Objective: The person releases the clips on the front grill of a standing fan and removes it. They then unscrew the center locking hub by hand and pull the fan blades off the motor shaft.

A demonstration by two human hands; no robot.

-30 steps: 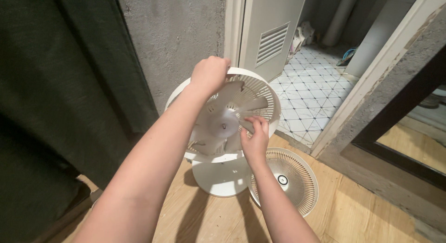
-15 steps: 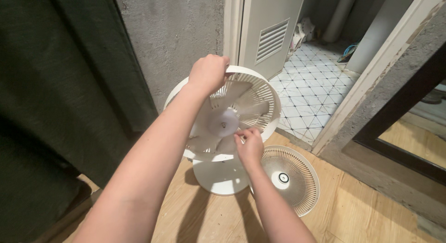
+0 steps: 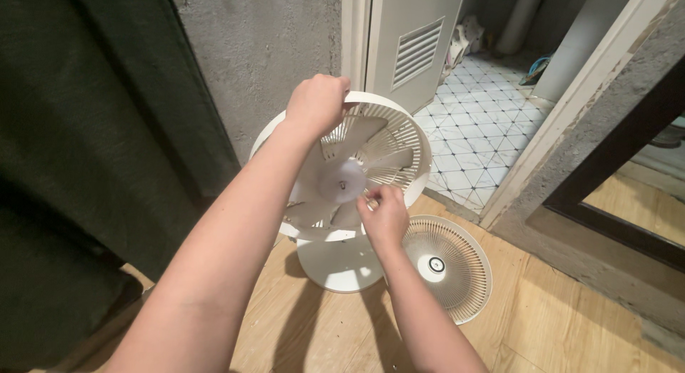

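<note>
A white table fan (image 3: pixel 399 141) stands on its round base (image 3: pixel 335 262) on the wooden floor, its front grille taken off and its pale blades (image 3: pixel 341 180) bare. My left hand (image 3: pixel 315 102) grips the top rim of the fan's rear guard. My right hand (image 3: pixel 384 215) is closed on the lower edge of a blade, just right of and below the hub. The removed front grille (image 3: pixel 446 266) lies flat on the floor to the right of the base.
A dark green curtain (image 3: pixel 85 152) hangs at the left against a grey concrete wall (image 3: pixel 257 52). Behind the fan, a white vented door (image 3: pixel 410 41) opens onto a tiled floor (image 3: pixel 478 123). A dark-framed mirror (image 3: pixel 628 180) leans at the right.
My right hand slid from the blade at the right of the hub down and left to the blade's lower edge. The view has shifted slightly; my left hand kept its grip.
</note>
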